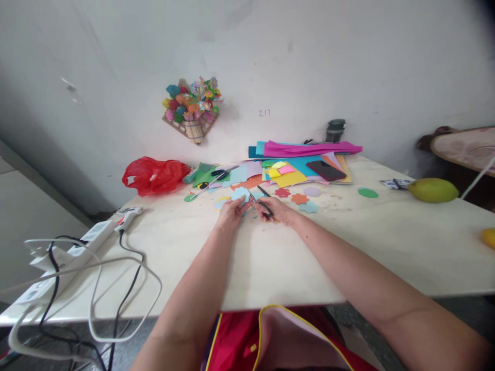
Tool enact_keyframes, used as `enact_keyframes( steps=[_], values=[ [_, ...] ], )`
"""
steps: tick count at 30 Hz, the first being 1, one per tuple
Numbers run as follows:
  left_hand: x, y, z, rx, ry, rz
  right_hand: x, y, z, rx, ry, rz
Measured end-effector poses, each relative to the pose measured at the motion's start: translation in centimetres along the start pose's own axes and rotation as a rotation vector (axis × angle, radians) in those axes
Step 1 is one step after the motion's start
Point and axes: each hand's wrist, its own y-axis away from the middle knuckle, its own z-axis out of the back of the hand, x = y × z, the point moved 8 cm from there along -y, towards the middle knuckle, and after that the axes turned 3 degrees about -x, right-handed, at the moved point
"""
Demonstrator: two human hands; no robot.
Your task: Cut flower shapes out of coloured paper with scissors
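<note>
Between the fingers of my left hand is a light blue paper flower, held upright above the table. My right hand is closed round the handles of a pair of scissors, whose blades point up and left at the flower's edge. Whether the blades touch the paper I cannot tell. Just right of my right hand lie a red paper flower, an orange paper flower, a light blue paper flower and a lilac paper circle. Small paper scraps are scattered around.
Coloured sheets and a phone lie behind my hands. Another pair of scissors and a red plastic bag are to the left. A power strip with loose cables sits front left. A green-yellow fruit rests at the right.
</note>
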Motion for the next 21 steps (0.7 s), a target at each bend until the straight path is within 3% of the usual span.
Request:
enact_keyframes(
  steps=[21],
  values=[
    [-0.46,0.02,0.19,-0.015,-0.013,-0.023,-0.52,-0.26,-0.02,0.028,-0.002,-0.023]
  ],
)
